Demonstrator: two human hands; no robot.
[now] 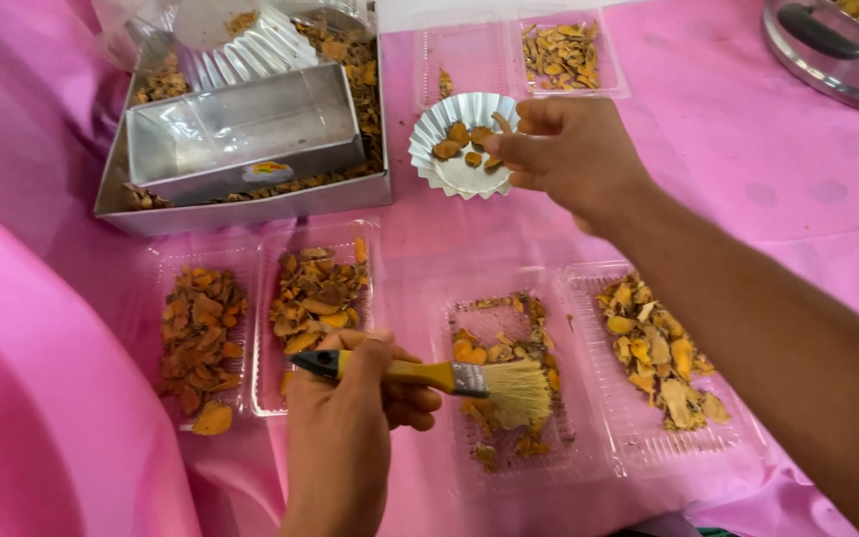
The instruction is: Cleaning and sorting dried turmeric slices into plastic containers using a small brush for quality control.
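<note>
My left hand [345, 418] grips a small yellow-handled brush [449, 378]; its pale bristles rest over a clear plastic tray [569, 443] with a few orange dried slices in it. My right hand [564, 149] is up at a fluted silver foil cup [449, 174] that holds a few brown-orange slices. Its fingers pinch at the cup's right rim, and I cannot tell whether a slice is between them. Right of the brushed tray, a second clear tray [718, 433] carries a heap of yellow-orange slices.
Two more clear trays of dried slices [201, 333] [315, 298] lie at the left. A metal tray [241, 211] at the back holds a steel box, another fluted cup and slices. Behind are a clear tray [564, 55] and a steel pot [832, 50]. Pink cloth covers everything.
</note>
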